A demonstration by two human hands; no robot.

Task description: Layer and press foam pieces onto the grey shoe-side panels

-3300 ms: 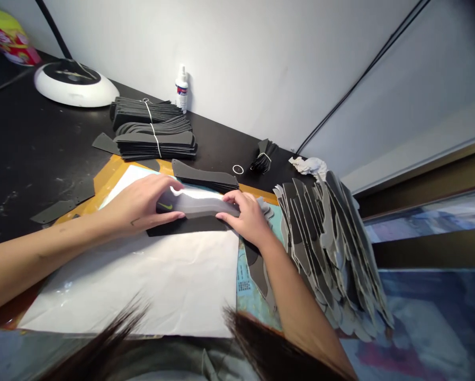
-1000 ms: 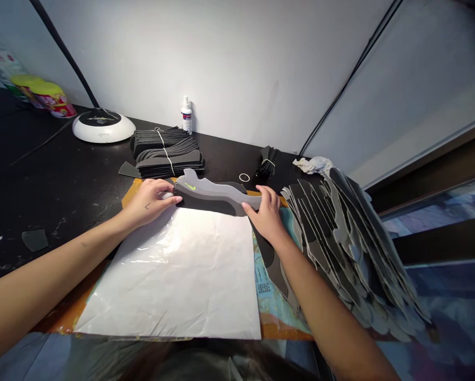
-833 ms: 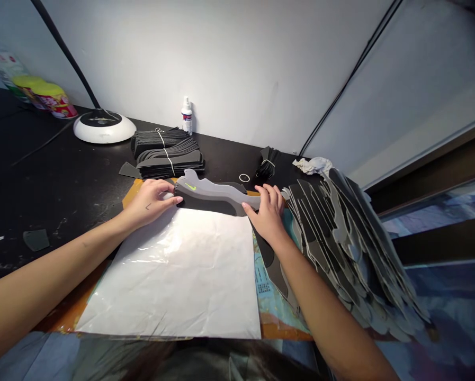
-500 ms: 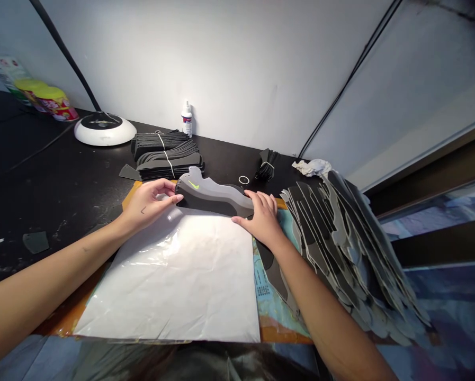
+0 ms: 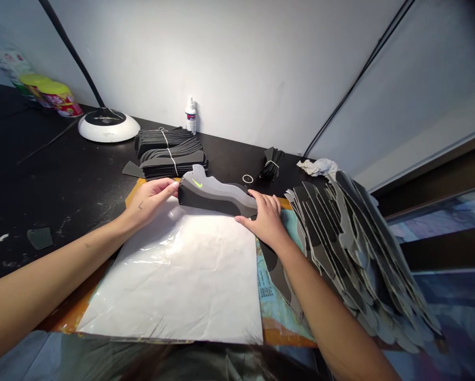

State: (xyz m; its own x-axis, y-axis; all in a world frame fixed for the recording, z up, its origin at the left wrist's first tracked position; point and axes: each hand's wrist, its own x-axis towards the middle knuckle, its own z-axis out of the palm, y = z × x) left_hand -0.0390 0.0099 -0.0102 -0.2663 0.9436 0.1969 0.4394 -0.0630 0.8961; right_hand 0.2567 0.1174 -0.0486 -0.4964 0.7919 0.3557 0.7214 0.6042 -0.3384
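Note:
A shoe upper piece (image 5: pixel 217 197) in layered greys and black, with a small yellow-green swoosh, is held up at the far edge of a white plastic-covered sheet (image 5: pixel 173 280). My left hand (image 5: pixel 153 197) pinches its left end between thumb and fingers. At the other end, my right hand (image 5: pixel 264 216) grips the piece with the thumb on the near edge and the fingers on the far edge. Another grey and black piece (image 5: pixel 279 275) lies partly under my right forearm.
Fanned grey pieces (image 5: pixel 340 248) pile up at right. Behind stand a banded stack of dark strips (image 5: pixel 171 153), a small bundle (image 5: pixel 271 163), a white ring (image 5: pixel 247 179), a spray bottle (image 5: pixel 190 116) and a lamp base (image 5: pixel 109 127). A crumpled tissue (image 5: pixel 317 167) lies beside the pile.
The view has shifted slightly. My left thumb has slid back from the face of the shoe upper piece to its left edge; my right hand keeps its grip.

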